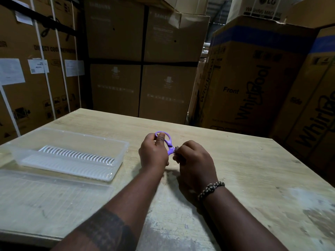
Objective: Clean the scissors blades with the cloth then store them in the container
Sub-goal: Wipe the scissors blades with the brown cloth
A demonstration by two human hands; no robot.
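Note:
Purple-handled scissors are held above the middle of the wooden table. My left hand grips the handle loops, thumb through one loop. My right hand is closed around the blade end, where a small dark bit of cloth shows between the fingers; the blades themselves are hidden. The clear plastic container, with a white ribbed insert inside, stands open to the left of my hands.
The container's clear lid lies flat at the near left table edge. Tall cardboard appliance boxes wall in the table at the back, left and right. A beaded bracelet sits on my right wrist.

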